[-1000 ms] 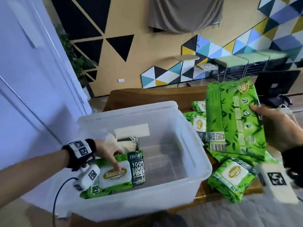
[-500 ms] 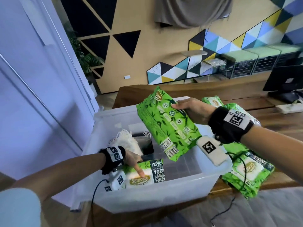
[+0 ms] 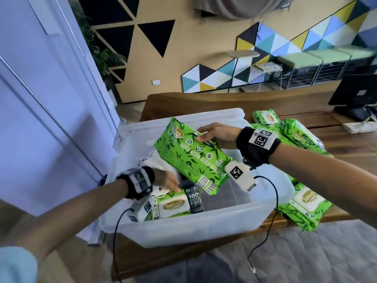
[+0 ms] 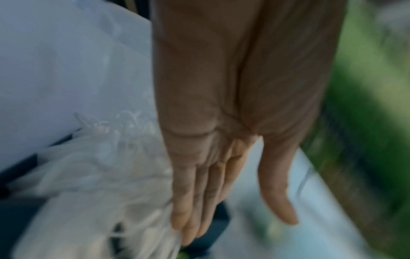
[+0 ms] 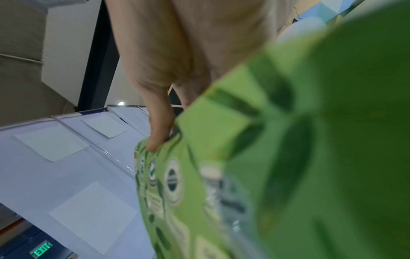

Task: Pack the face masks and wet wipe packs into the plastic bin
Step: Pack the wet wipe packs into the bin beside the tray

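Note:
A clear plastic bin (image 3: pixel 204 227) stands on the wooden table. My right hand (image 3: pixel 201 136) grips a green wet wipe pack (image 3: pixel 191 158) by its long edge and holds it tilted, back side up, over the bin. The right wrist view shows my thumb (image 5: pixel 158 136) pressed on that pack (image 5: pixel 288 157). My left hand (image 3: pixel 173 186) is inside the bin, with straight fingers touching a second green pack (image 3: pixel 173 206) that lies at the near left. White face masks (image 3: pixel 155 160) are bunched behind it. In the left wrist view my left hand (image 4: pixel 237 227) is flat beside the masks (image 4: pixel 88 192).
Several more green wipe packs (image 3: pixel 306 203) lie on the table (image 3: pixel 224 101) right of the bin, one at the back (image 3: pixel 265 117). A dark monitor (image 3: pixel 357 92) and a white power strip (image 3: pixel 359 126) are at the far right. A pale wall (image 3: pixel 40 119) runs along the left.
My right hand has carried the green pack from the right side to above the bin and lowered it. The left hand has stayed on the pack in the bin, shifting slightly.

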